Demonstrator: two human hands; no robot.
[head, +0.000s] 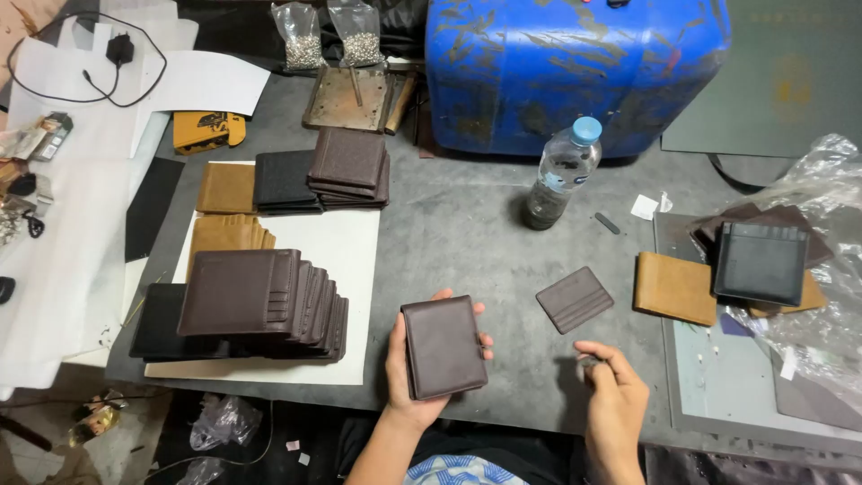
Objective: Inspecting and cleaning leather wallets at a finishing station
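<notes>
Fingers (481, 334) of the left hand (409, 377) are wrapping around the right edge of a closed dark brown leather bifold wallet (443, 347), thumb along its left edge, cradling it flat on the palm just above the near edge of the grey worktable (467, 224). The right hand (613, 400) is hovering beside it, fingertips pinching together on something too small to identify. Flat, light and fairly stiff with a soft give, the wallet looks easiest to grip by its two long edges; smooth leather could slide under a loose hold. Just beyond, a brown card-slot leather panel (575, 298) is lying on the table. Toward the left edge, stacked brown wallet pieces (269, 301) are fanning out; a clear plastic water bottle (561, 175) is standing upright before a blue drum (575, 67) at the far edge.
</notes>
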